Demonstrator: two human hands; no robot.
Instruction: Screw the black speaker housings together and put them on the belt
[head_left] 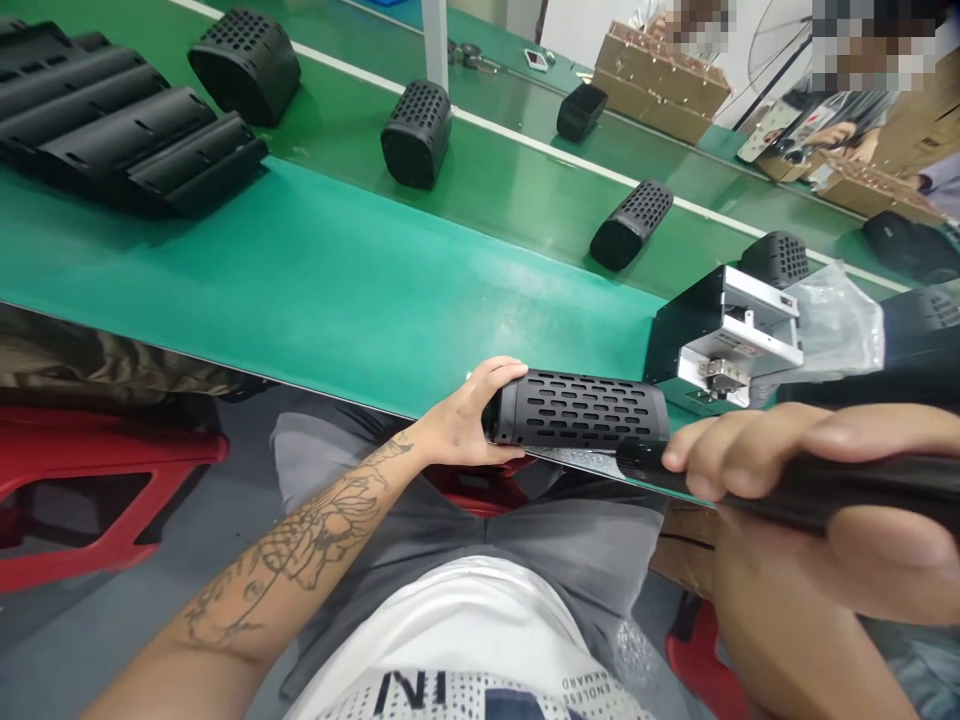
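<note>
A black perforated speaker housing (581, 408) lies on its side at the near edge of the green bench. My left hand (480, 415) is closed around its left end, thumb below and fingers above. In my right hand (810, 480) is a black electric screwdriver (795, 490), held level, its front end at the housing's lower right corner. The tool's bit cannot be made out, so whether it touches the housing is unclear. To the right of the housing stands a screw feeder (727, 345), a black and silver box.
Curved black shells (112, 120) are stacked at the left. Several more housings (416, 135) stand on the conveyor belt (510, 205) beyond the bench. A clear plastic bag (840, 320) lies beside the feeder. Cardboard boxes (660, 80) and a person's hand (836, 135) are across the line.
</note>
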